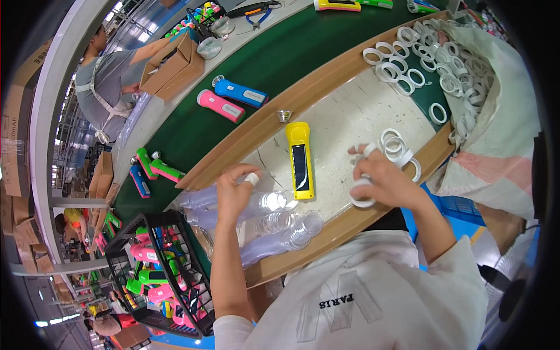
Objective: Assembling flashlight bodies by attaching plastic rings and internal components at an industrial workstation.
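Observation:
A yellow flashlight (300,160) with a black panel lies on the white tray surface between my hands, touched by neither. My left hand (234,189) hovers at the stacks of clear plastic discs (274,201); its fingers are bent, and a white wrap covers one fingertip. No object shows in it. My right hand (382,178) has its fingers spread, with white wraps on two of them. A white ring (363,202) lies just below its thumb; whether they touch I cannot tell. Further loose white rings (395,146) lie beside that hand. A small silver reflector cup (284,115) stands beyond the flashlight's head.
A cardboard rim (265,131) borders the tray. White rings spill from a sack (507,111) at the far right. Blue (240,93) and pink (220,106) flashlights lie on the green belt (192,131). A black crate (160,274) holds flashlights at left. Another person works beside a carton (172,70).

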Available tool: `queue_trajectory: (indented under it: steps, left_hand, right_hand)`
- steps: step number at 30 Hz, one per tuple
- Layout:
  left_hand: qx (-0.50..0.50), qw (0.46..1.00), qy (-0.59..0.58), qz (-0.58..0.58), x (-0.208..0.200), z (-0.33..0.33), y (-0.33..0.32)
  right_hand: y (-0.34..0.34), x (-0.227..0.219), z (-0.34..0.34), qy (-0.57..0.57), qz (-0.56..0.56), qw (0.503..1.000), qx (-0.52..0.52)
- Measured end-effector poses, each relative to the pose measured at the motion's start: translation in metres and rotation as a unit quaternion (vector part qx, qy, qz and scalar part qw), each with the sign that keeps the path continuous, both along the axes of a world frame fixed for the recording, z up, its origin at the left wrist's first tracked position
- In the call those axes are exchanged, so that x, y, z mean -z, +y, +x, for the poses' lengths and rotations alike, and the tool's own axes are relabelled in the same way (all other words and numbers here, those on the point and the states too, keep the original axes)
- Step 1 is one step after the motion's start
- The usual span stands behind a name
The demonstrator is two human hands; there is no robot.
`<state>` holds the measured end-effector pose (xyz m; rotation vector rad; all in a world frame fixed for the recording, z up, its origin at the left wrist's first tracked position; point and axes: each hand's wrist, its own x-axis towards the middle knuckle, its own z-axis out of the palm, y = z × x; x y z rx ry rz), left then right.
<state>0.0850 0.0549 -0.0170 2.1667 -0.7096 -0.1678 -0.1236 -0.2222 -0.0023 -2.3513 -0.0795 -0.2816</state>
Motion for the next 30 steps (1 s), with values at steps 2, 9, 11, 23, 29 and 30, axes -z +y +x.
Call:
queue_trajectory:
  steps: [2,9,11,23,29,30]
  left_hand:
    - [-0.015,1.0,0.0,0.003,-0.004,-0.003,0.001]
    - [-0.075,0.996,-0.006,0.058,-0.016,-0.016,-0.014]
    - [-0.057,0.995,-0.036,0.071,-0.009,-0.015,-0.01]
    - [-0.024,0.997,-0.045,0.066,-0.004,-0.009,-0.009]
    - [-0.052,0.994,0.033,-0.095,-0.005,-0.002,-0.008]
    - [-0.047,0.995,0.026,-0.088,-0.005,-0.002,-0.008]
  right_hand:
    - [0.0,-0.011,0.014,0.037,0.254,0.966,0.039]
    - [0.031,0.023,0.053,0.104,0.817,0.567,-0.016]
    - [0.044,0.026,0.057,0.104,0.829,0.549,-0.009]
    - [0.058,0.023,0.065,0.119,0.671,0.731,0.033]
    - [0.062,0.028,0.064,0.087,0.289,0.952,0.06]
    - [0.063,0.03,0.065,0.088,0.288,0.952,0.059]
